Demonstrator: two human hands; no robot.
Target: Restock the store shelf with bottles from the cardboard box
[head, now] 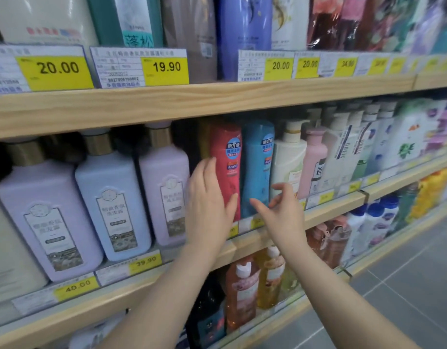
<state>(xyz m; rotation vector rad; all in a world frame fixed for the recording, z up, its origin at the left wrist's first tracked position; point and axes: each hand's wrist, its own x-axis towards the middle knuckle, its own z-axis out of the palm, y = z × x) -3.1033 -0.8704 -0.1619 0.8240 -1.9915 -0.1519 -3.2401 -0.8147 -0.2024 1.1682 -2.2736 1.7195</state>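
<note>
A: What stands at the left of the middle shelf (167, 263)?
B: Three tall pastel bottles with gold collars: a lilac bottle (45, 217), a pale blue bottle (111, 202), then a second lilac one (164, 195), with yellow price tags on the shelf edge below them.
A: And the hands?
B: The left hand (207, 200) is raised in front of the red bottle (226, 157), fingers straight and close together, thumb out toward the bottle's lower part; whether it touches the bottle I cannot tell. It holds nothing.
A: The red bottle's place?
B: Upright on the middle shelf, just right of the second lilac bottle and touching the blue bottle (257, 167) on its other side.
A: The right hand?
B: The right hand (284, 212) hovers before the blue bottle's base, fingers spread and loosely bent, gripping nothing. Beyond it stand a cream pump bottle (289, 157) and a pink bottle (315, 157)
</note>
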